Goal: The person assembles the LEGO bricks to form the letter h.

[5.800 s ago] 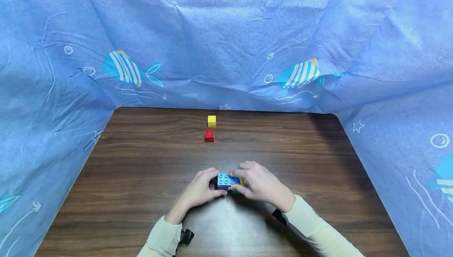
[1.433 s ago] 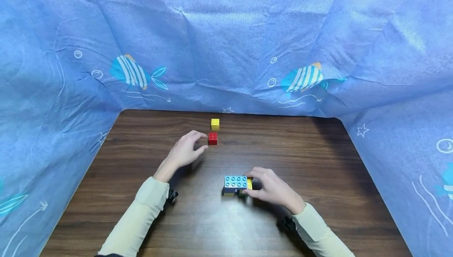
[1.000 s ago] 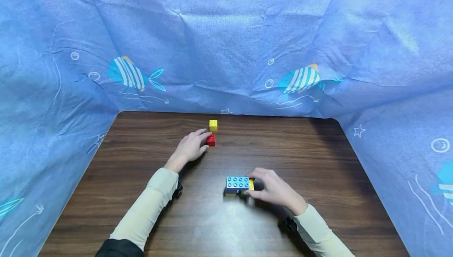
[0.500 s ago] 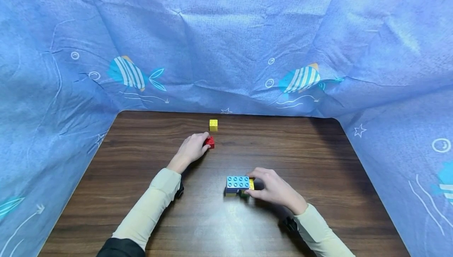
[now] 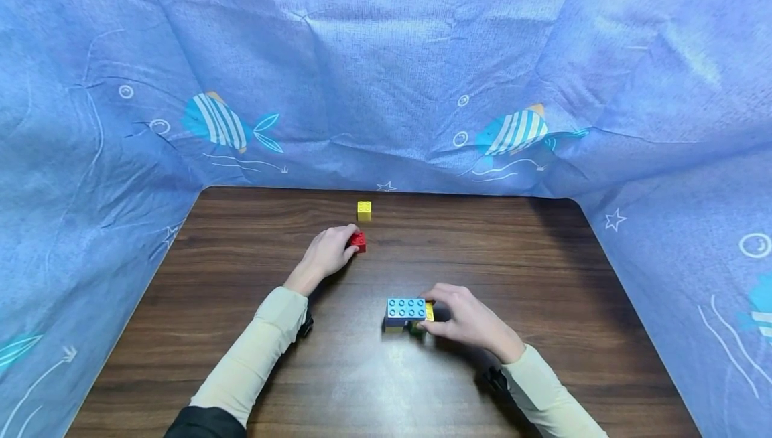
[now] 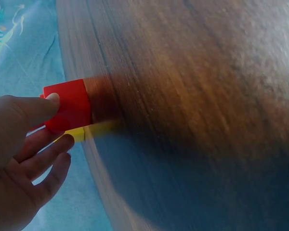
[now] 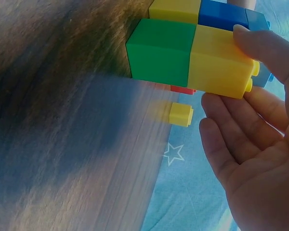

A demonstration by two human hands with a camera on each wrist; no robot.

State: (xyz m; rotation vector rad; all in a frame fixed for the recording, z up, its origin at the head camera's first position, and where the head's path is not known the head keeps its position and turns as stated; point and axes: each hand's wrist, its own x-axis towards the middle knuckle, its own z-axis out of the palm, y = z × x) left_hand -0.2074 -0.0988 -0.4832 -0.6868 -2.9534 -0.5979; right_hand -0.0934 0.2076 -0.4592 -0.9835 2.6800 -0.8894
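Observation:
My left hand (image 5: 326, 252) pinches a small red toy brick (image 5: 360, 242) between thumb and fingers, towards the back of the table. The left wrist view shows the thumb against the side of the red brick (image 6: 74, 108), close over the wood. Nearer the front, my right hand (image 5: 467, 317) grips the right end of a joined brick build. A light blue eight-stud brick (image 5: 405, 307) tops it. In the right wrist view, a green brick (image 7: 161, 50) sits under a yellow brick (image 7: 219, 57), which thumb and fingers hold. Dark blue (image 7: 221, 14) shows behind.
A loose yellow brick (image 5: 364, 211) stands behind the red one, near the back edge of the brown wooden table (image 5: 482, 250). Blue cloth (image 5: 386, 76) with printed fish hangs along the back and both sides.
Earlier both hands were on the build. My left hand has left it, reached the red brick and taken hold of it, shifting it slightly nearer. The right hand stays on the build.

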